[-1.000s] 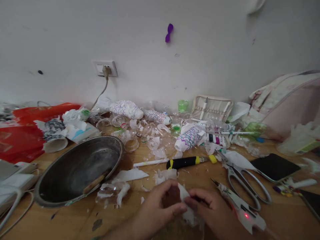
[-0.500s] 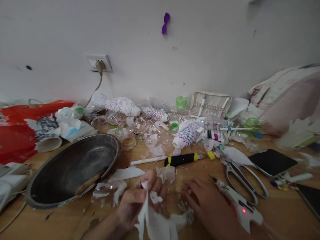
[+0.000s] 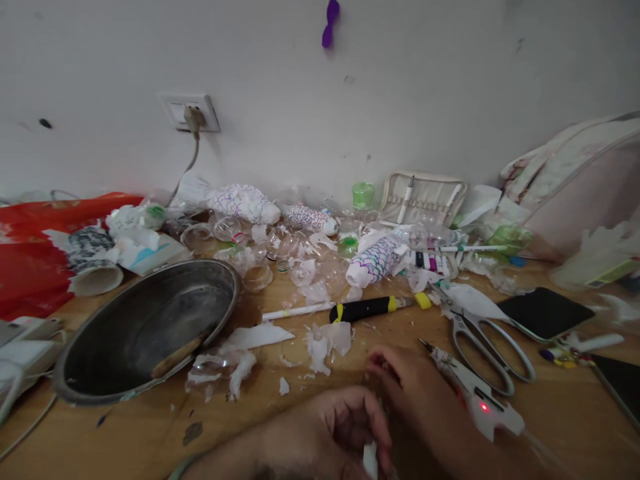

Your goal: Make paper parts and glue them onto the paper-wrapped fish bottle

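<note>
My left hand (image 3: 345, 427) is at the bottom centre, fingers curled around a small white piece of torn tissue paper (image 3: 370, 460). The frame's lower edge cuts off part of this hand. Just to its right, my right hand (image 3: 407, 383) rests low over the table with bent fingers. Its fingertips are partly hidden, and whatever they hold cannot be made out. Torn white scraps (image 3: 325, 343) lie ahead of both hands. A white glue gun (image 3: 475, 393) with a lit red light is beside my right hand, and scissors (image 3: 493, 350) lie beyond it.
A dark metal basin (image 3: 150, 327) holding a brown stick stands at left. A black and yellow utility knife (image 3: 363, 309) lies across the middle. Paper-covered fish (image 3: 377, 260), plastic bottle pieces and a marker case (image 3: 425, 197) crowd the back. A phone-like black slab (image 3: 547, 312) is at right.
My left hand has moved right and down towards my right hand, carrying the tissue paper mostly out of sight. My right hand's fingers are more curled. The view has tilted slightly downward.
</note>
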